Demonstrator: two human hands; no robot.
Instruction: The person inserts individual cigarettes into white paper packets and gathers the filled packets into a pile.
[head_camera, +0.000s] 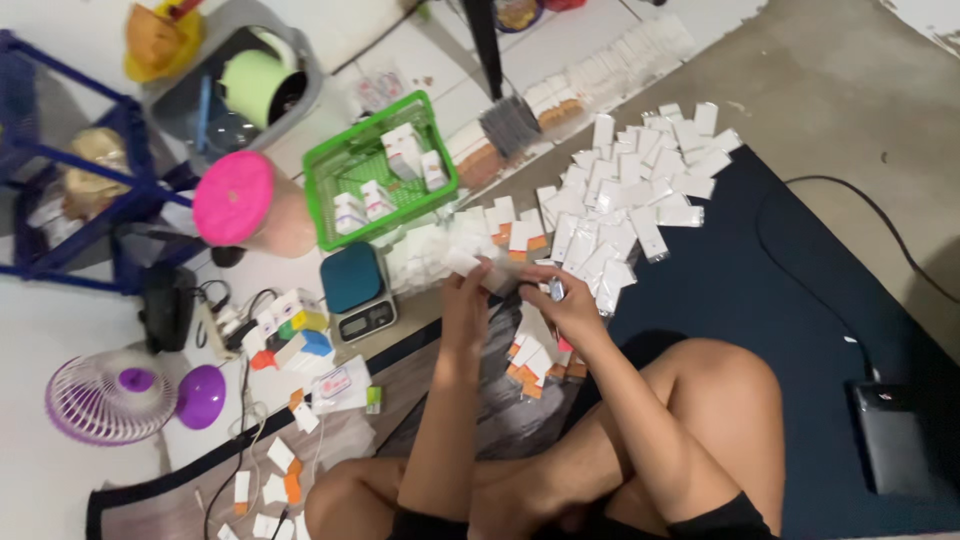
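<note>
Far left, on the floor: a small purple desk fan lies face up beside a blue metal rack. Next over, a pink-lidded round container, then a green plastic basket holding only a few small white boxes; most of its floor shows bare. Below it sits a teal-topped digital scale, nothing on the platform. Loose white and orange cards are scattered near the person's knee.

Centre: the person sits cross-legged on a dark blue mat. The left hand has its fingers curled around one small white sachet, held just above the mat at the near edge of the pile. The right hand meets it from the other side, fingers pinching the same sachet's end; a small dark item shows by the thumb, too small to identify. Directly under the hands lies a short stack of white-and-orange packets.

Right of the hands: a large spread of clear-wrapped white sachets covers the mat's upper part, loosely fanned, unsorted. Further up, rows of packets line the tile edge. Far right, a black power bank with its cable.

Judgement on progress: early to middle. One sachet is in hand, a small stack is set by, and the bulk of the pile appears unhandled.
</note>
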